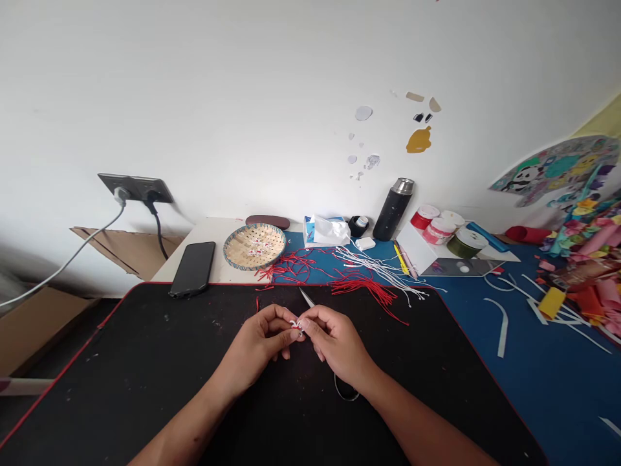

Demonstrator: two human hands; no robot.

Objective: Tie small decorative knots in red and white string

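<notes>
A small knot of white and red cord [297, 328] sits pinched between the two hands, right where their fingertips meet above the black mat [417, 388]. The left hand [272, 333] has its thumb and forefinger clamped on one side of it, and the right hand [330, 336] grips the other side the same way; the fingers hide a good part of it from me. A pointed metal blade [307, 298] pokes out just beyond the right hand, and a thin loop [346, 393] shows on that hand's near side, with whatever lies between covered.

Past the right hand, loose red cords [369, 288] fan over the mat's far edge, and white cords [383, 265] spread just behind them. More red strands [294, 264] lie beyond the left hand, beside a shallow woven basket [228, 254] with little white and red pieces in it. A dark phone [194, 267] rests farther out to the left of that hand.

Well beyond the right hand stand a tissue pack [327, 231], a black flask [392, 212] and some spools [440, 230]; far to its right, colourful paper scraps [589, 259] heap on the blue desk [533, 388].
</notes>
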